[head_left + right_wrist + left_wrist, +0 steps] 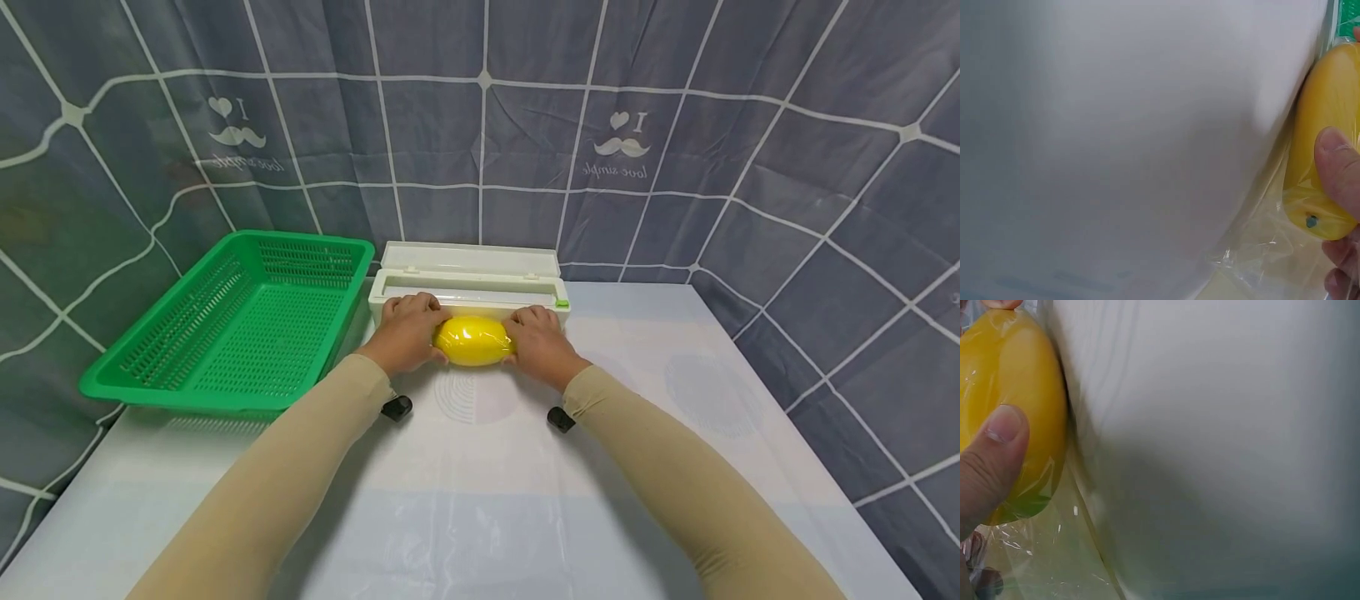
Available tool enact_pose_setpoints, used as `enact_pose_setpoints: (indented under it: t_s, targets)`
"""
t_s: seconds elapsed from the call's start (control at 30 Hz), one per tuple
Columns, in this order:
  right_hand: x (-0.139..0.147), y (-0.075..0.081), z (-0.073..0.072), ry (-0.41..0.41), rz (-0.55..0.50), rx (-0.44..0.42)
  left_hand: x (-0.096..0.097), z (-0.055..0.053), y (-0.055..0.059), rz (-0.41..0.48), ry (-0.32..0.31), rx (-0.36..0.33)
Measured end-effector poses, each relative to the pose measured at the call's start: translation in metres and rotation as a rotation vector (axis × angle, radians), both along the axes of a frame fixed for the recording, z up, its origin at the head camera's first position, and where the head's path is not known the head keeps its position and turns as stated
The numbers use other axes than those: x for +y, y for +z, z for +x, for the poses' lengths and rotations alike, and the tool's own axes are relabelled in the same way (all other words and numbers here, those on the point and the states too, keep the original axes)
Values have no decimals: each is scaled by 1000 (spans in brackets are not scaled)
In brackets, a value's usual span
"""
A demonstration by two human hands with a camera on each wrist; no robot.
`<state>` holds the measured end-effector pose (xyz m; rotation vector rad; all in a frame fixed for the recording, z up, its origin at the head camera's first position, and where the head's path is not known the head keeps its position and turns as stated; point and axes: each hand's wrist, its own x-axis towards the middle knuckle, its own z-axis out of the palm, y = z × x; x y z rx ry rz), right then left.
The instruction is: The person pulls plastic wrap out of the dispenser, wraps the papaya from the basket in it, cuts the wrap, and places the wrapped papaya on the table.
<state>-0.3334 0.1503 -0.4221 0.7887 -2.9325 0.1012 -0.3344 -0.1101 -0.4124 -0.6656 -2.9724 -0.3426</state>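
Note:
A yellow mango (474, 341) with a greenish end lies on the table in front of the white cling film dispenser (468, 293), with clear cling film (1054, 556) around it. My left hand (408, 335) holds its left end, the thumb (1000, 440) pressed on the mango's side through the film. At the other end, near the small dark stem spot (1311, 221), my right hand (542, 346) grips it with the thumb (1338, 162) on top. Loose film spreads past both ends of the fruit. The fingers behind the mango are partly hidden.
A green plastic basket (345, 325) stands at the left of the table. The dispenser's lid (471, 257) is raised at the back. Grey checked curtains (525, 150) hang behind and along both sides of the white-covered table (480, 517).

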Motion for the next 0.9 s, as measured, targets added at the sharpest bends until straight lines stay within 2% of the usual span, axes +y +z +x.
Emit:
enact_pose_setpoints:
  t_s: [0.23, 0.47, 0.73, 0.9]
  targets:
    - [0, 2, 1, 2, -9, -36, 1, 0, 4, -4, -1, -23]
    - [0, 2, 3, 0, -16, -44, 1, 0, 2, -7, -2, -16]
    - [4, 5, 8, 45, -46, -102, 4, 5, -1, -56, 0, -12]
    - [5, 3, 7, 42, -50, -77, 5, 7, -2, -59, 6, -35]
